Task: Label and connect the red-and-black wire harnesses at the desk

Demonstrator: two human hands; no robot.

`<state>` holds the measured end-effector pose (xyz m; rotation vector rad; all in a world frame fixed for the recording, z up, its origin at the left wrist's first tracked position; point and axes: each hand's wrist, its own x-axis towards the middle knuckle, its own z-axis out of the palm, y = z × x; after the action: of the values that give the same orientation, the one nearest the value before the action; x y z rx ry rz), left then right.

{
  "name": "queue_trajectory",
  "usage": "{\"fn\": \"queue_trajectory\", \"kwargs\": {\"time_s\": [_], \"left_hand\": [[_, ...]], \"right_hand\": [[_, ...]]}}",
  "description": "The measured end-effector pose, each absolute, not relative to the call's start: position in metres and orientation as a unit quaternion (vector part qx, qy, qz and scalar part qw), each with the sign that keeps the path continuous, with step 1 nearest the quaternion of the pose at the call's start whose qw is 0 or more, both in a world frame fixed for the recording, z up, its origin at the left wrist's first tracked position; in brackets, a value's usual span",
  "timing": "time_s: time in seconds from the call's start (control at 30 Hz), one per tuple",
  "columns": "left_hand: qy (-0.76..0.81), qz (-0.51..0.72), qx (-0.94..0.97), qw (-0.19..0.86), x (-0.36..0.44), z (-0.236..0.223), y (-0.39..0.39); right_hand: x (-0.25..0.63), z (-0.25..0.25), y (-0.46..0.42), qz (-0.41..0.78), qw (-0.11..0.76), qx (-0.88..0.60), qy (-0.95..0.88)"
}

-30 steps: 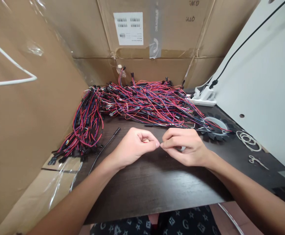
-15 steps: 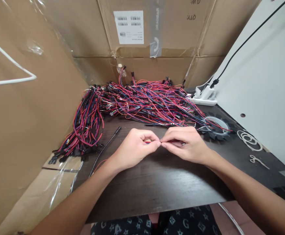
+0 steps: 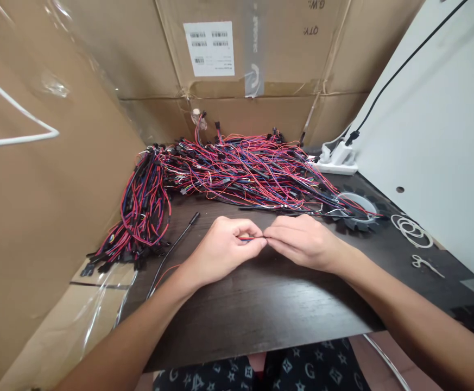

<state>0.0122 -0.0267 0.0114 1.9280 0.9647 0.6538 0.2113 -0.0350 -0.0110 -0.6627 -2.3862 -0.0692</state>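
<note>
My left hand (image 3: 220,251) and my right hand (image 3: 302,243) meet fingertip to fingertip over the dark wooden table (image 3: 261,309). Both are closed in a pinch on a thin red and blue wire (image 3: 248,238) that runs between them. The wire's tail shows red beside my left wrist. Behind the hands lies a large heap of red, blue and black wires (image 3: 245,174). A tidier bundle of the same wires (image 3: 141,214) lies to the left.
A black tube (image 3: 175,243) lies by the left hand. A toothed black tape dispenser (image 3: 353,209), white loops (image 3: 410,228) and a white power strip (image 3: 336,160) sit at the right. Cardboard walls (image 3: 37,206) close in the left and back, a white panel (image 3: 432,136) the right.
The hands stayed together and shifted slightly; a short stretch of red and blue wire now shows between the fingertips. The view tilted a little.
</note>
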Motion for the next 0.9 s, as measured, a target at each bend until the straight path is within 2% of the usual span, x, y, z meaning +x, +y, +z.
{"fn": "queue_trajectory", "kwargs": {"time_s": [0.17, 0.37, 0.57, 0.7, 0.9], "left_hand": [[0.379, 0.266, 0.78, 0.421, 0.012, 0.009, -0.026], [0.321, 0.274, 0.85, 0.316, 0.01, 0.007, -0.022], [0.289, 0.275, 0.896, 0.196, 0.008, 0.001, -0.019], [0.288, 0.209, 0.924, 0.138, 0.006, -0.005, -0.015], [0.243, 0.141, 0.954, 0.105, 0.003, -0.014, -0.008]], "right_hand": [[0.211, -0.012, -0.035, -0.087, 0.303, -0.246, -0.917], [0.212, -0.014, -0.034, -0.115, 0.279, -0.249, -0.92], [0.211, -0.018, -0.031, -0.09, 0.234, -0.283, -0.926], [0.209, -0.02, -0.03, -0.07, 0.164, -0.315, -0.932], [0.207, -0.021, -0.026, 0.02, 0.12, -0.331, -0.936]]}}
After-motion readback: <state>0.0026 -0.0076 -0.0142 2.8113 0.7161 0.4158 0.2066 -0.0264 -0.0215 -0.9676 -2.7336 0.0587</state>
